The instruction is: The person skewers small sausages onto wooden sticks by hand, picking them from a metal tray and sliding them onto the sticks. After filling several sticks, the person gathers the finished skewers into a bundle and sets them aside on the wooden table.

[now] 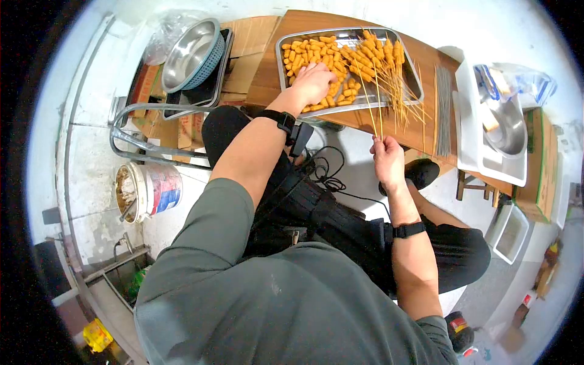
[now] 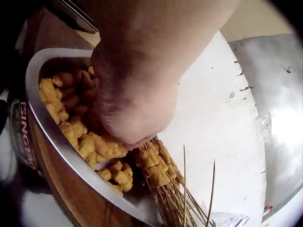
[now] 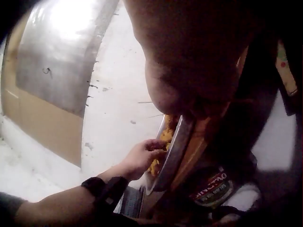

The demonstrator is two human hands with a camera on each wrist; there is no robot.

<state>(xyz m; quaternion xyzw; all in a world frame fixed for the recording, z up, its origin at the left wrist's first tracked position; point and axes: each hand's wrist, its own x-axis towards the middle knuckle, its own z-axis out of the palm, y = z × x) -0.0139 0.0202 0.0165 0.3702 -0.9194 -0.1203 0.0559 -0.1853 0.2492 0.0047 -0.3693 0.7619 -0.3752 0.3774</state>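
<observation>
A metal tray (image 1: 420, 91) holds a heap of short orange-yellow food pieces (image 1: 298, 55) and a bundle of loaded skewers (image 1: 371, 52) whose bare stick ends hang over its near right side. My left hand (image 1: 313, 84) reaches into the tray, its fingers relaxed and spread on the loose pieces; in the left wrist view, the wrist hides those fingers. In front of the tray, my right hand (image 1: 387, 159) pinches two thin bamboo skewers (image 1: 372, 112) near their lower ends. They point up over the tray with no food on them.
Grey sticks (image 1: 443, 112) lie in a row on the wooden table (image 1: 264, 79) right of the tray. Beyond them stands a white bin (image 1: 468, 134) with a metal bowl (image 1: 508, 131). At left are a steel basin (image 1: 188, 55), a metal chair frame (image 1: 131, 137) and a bucket (image 1: 161, 188).
</observation>
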